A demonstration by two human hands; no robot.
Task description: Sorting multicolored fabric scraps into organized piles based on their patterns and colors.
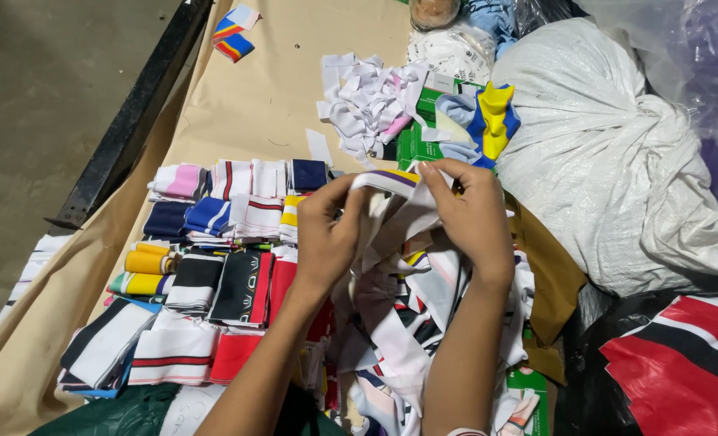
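two hands holding a white cloth strip over sorted fabric

at the far left, a dark metal bar (137, 105) runs along the edge of a tan table cover (254, 89). on the cover lie rows of folded fabric pieces (213, 266), striped in white, red, black, navy, pink and yellow. right of them, the left hand (326, 230) is closed, fingers pinching a white cloth strip (395, 202) with a purple and yellow stripe at its top edge. the strip is creased and hangs down between both hands, above a loose heap of mixed cloth (407, 323). the right hand (472, 214) is curled shut on the strip's other side. behind lies a pile of white scraps (367, 101). at the far right sits a large white sack (609, 161).
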